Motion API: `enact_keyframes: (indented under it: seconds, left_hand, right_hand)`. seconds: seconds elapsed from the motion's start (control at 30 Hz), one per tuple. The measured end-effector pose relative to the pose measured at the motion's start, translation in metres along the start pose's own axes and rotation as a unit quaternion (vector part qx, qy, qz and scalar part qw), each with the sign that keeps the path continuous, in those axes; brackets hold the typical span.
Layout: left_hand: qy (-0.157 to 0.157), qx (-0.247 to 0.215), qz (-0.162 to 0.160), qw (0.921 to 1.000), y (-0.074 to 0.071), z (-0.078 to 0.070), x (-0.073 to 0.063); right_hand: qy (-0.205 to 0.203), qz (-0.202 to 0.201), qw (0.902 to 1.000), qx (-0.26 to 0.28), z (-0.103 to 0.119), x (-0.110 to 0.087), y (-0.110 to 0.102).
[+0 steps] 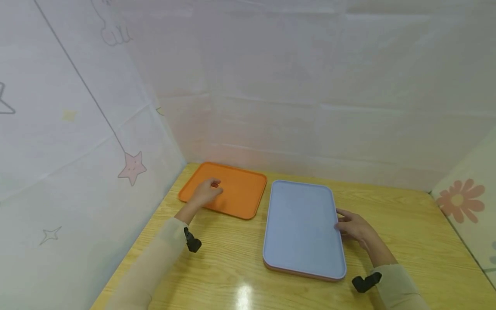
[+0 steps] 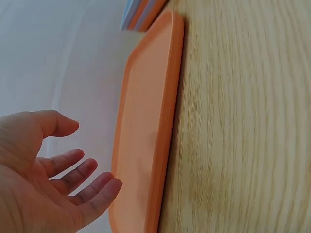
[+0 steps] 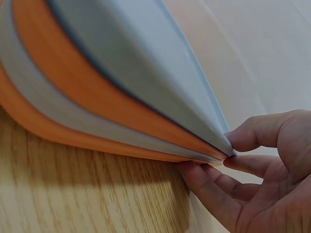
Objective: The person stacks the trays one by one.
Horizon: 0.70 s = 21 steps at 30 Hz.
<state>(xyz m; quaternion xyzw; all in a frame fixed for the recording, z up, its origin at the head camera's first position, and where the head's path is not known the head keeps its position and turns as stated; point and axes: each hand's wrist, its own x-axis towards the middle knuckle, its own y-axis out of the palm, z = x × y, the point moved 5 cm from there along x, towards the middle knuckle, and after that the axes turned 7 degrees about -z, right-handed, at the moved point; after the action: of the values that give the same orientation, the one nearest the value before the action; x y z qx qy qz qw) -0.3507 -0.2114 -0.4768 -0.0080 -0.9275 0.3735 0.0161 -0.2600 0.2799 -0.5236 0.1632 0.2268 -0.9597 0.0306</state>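
A stack of several rectangular trays stands on the table, light-blue and orange ones alternating. Uppermost is a light-blue tray [image 1: 302, 228]; the orange tray [image 3: 53, 53] beneath it shows in the right wrist view. My right hand [image 1: 354, 228] is at the right long edge, thumb on the light-blue rim and index finger just under it. Its other fingers [image 3: 209, 191] touch the lower edges of the stack. To the left lies a separate orange tray [image 1: 236, 189], flat. Above its left part hovers my left hand [image 1: 206, 192], fingers loosely bent, holding nothing.
The wooden table [image 1: 217, 262] ends at a pale cloth wall [image 1: 271, 86] behind the trays. More printed cloth [image 1: 69, 172] rises along the left edge, and another with a flower [image 1: 461, 200] on the right. A narrow gap separates the orange tray from the stack.
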Motion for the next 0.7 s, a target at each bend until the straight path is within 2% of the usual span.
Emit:
enact_keyframes:
  seconds: [0.17, 0.37, 0.5, 0.7]
  left_hand:
    - [-0.021, -0.007, -0.020, 0.9996, -0.016, 0.018, 0.012]
    - [-0.032, 0.020, -0.049, 0.9981, -0.033, 0.044, 0.028]
    - [-0.046, 0.028, -0.047, 0.9975, -0.041, 0.057, 0.035]
    - [-0.044, 0.101, -0.051, 0.9926, -0.049, 0.066, 0.040]
  right_hand:
    - [-0.001, -0.004, 1.0000, -0.005, 0.000, -0.002, -0.001]
    - [0.003, -0.005, 1.0000, -0.008, 0.000, -0.003, -0.001]
    - [0.004, -0.003, 1.0000, -0.005, 0.001, -0.003, 0.000]
    - [0.005, -0.005, 0.9999, -0.008, 0.002, -0.002, 0.001]
